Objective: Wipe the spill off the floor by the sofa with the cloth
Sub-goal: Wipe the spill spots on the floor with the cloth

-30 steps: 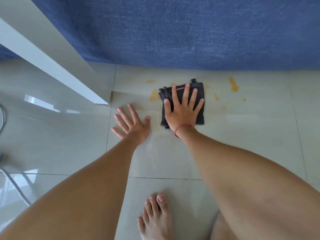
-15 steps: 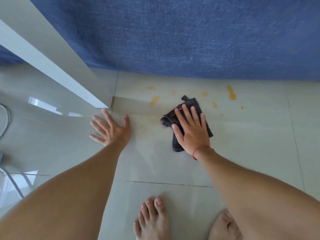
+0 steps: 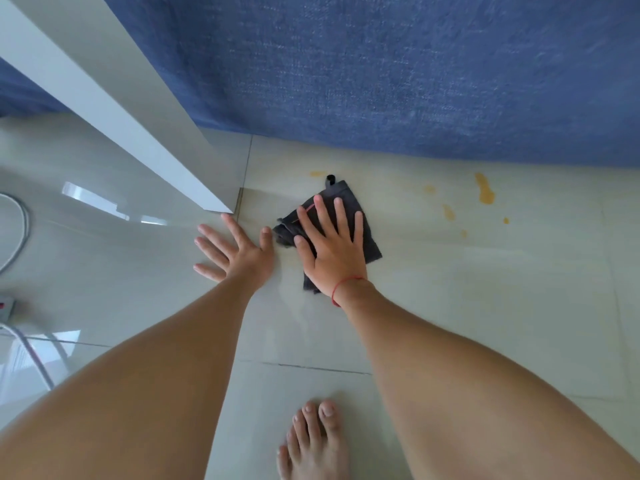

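A folded dark grey cloth (image 3: pixel 367 242) lies on the pale floor tile in front of the blue sofa (image 3: pixel 398 74). My right hand (image 3: pixel 334 249) presses flat on it with fingers spread; a red string circles the wrist. My left hand (image 3: pixel 235 251) rests flat on the bare tile just left of the cloth, fingers apart, holding nothing. Orange-yellow spill marks (image 3: pixel 485 194) dot the floor to the right of the cloth, and one small mark (image 3: pixel 317 173) sits just beyond it by the sofa edge.
A white table edge (image 3: pixel 114 109) slants in from the upper left, ending near my left hand. A cable (image 3: pixel 20 233) and a power strip (image 3: pixel 7 303) lie at the far left. My bare foot (image 3: pixel 317 441) stands at the bottom centre.
My right hand slid the cloth back toward the sofa and to the left over the floor. My left hand shifted right, closer to the cloth.
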The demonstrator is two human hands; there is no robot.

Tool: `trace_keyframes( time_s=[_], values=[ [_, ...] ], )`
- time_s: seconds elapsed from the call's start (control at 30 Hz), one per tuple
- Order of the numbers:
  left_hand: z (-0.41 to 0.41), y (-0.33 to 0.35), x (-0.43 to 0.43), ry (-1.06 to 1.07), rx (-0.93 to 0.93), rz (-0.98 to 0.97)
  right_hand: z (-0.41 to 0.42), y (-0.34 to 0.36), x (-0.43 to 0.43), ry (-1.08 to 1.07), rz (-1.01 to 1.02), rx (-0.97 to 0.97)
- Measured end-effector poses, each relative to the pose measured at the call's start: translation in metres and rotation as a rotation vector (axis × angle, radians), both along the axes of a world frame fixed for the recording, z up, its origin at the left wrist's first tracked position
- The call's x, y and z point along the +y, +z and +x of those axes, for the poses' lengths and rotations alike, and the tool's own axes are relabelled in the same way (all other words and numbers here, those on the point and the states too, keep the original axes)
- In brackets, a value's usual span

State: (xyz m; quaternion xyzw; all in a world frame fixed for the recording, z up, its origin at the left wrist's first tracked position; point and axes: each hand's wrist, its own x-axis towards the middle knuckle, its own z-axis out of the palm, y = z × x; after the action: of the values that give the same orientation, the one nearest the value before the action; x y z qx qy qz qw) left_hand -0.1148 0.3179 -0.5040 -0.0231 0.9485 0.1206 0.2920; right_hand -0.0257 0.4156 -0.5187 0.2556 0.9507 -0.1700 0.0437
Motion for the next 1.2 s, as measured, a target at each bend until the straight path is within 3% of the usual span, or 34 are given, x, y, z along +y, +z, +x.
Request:
trace_keyframes(
  time_s=[0.2, 0.33, 0.5, 0.73, 0.87, 1.0, 1.2],
  values=[
    [0.000, 0.006, -0.003, -0.031, -0.030, 0.002, 0.073, -0.003, 0.011, 0.082, 0.046, -0.042],
    [-0.001, 0.006, -0.004, -0.045, -0.045, -0.006, 0.072, 0.000, 0.041, -0.074, 0.038, -0.076],
    [-0.002, 0.002, -0.004, -0.064, -0.037, -0.019, -0.004, -0.004, 0.049, -0.368, 0.021, -0.069],
    [-0.007, 0.000, -0.008, -0.066, -0.069, -0.019, -0.049, -0.002, 0.032, -0.133, 0.019, -0.044],
    [-0.006, 0.001, -0.010, -0.071, -0.072, -0.030, -0.010, 0.001, 0.001, 0.104, 0.018, -0.005],
    [-0.004, 0.001, -0.011, -0.063, -0.067, -0.027, 0.046, 0.000, 0.026, 0.310, 0.022, -0.051],
    [-0.001, 0.001, -0.011, -0.039, -0.017, 0.034, 0.048, 0.003, 0.070, 0.060, 0.057, -0.115]
  ],
)
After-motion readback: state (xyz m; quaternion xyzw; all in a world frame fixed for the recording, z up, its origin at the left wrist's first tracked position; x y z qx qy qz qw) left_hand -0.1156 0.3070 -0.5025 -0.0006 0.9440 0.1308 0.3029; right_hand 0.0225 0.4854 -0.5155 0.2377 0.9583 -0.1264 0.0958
